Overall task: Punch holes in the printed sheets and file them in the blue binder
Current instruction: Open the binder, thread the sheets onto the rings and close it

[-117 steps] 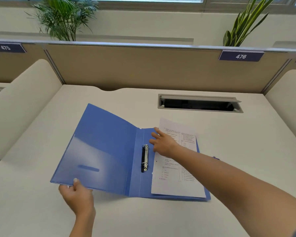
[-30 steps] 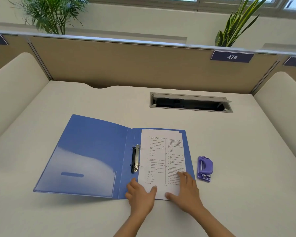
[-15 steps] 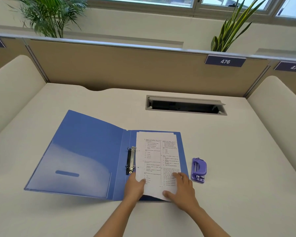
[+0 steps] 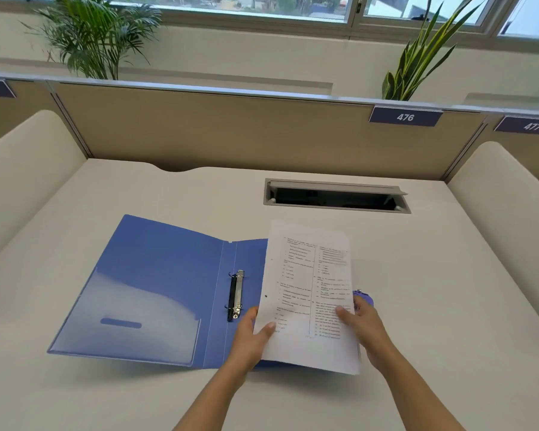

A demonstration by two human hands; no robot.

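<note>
Printed sheets point(image 4: 308, 290) held tilted over right half of blue binder point(image 4: 156, 284) | left hand point(image 4: 249, 334) and right hand point(image 4: 363, 321): fingers point(image 4: 344, 314) pinching the stack's lower edges | risk: loose stack fans or skews, holes miss rings point(image 4: 235, 293) | purple punch point(image 4: 366, 298) half hidden behind sheets, may get knocked

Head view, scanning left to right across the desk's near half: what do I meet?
The binder cover → ring clip → printed sheets → right hand. The left hand and hole punch overlap these, so they are left out.
</note>
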